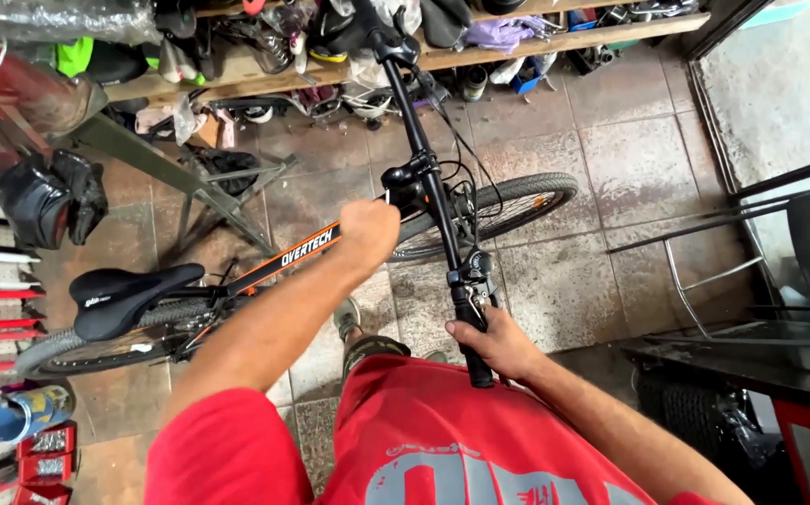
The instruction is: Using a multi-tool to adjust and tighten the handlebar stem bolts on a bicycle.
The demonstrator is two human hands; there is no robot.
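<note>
A: Handlebar (433,187) first — how is it held?

B: Its near grip (476,351) is clasped by the right hand (498,341), fingers wrapped round it just below the brake lever (476,276). The left hand (369,229) is closed in a fist against the stem (405,182), at the front end of the frame (283,257); what is pinched inside it cannot be made out.

A: And the bike (265,271) itself?

B: It is stood on the tiled floor (610,168), across the person's front. The saddle (124,295) is seen towards the floor's left edge, the front wheel (508,206) near its middle, turned towards the cluttered shelf (554,42) along the far edge.

A: Anything beside it?

B: A metal stand (218,192) is set just behind the frame, and a rack (723,271) is placed well apart, by the right edge.
</note>
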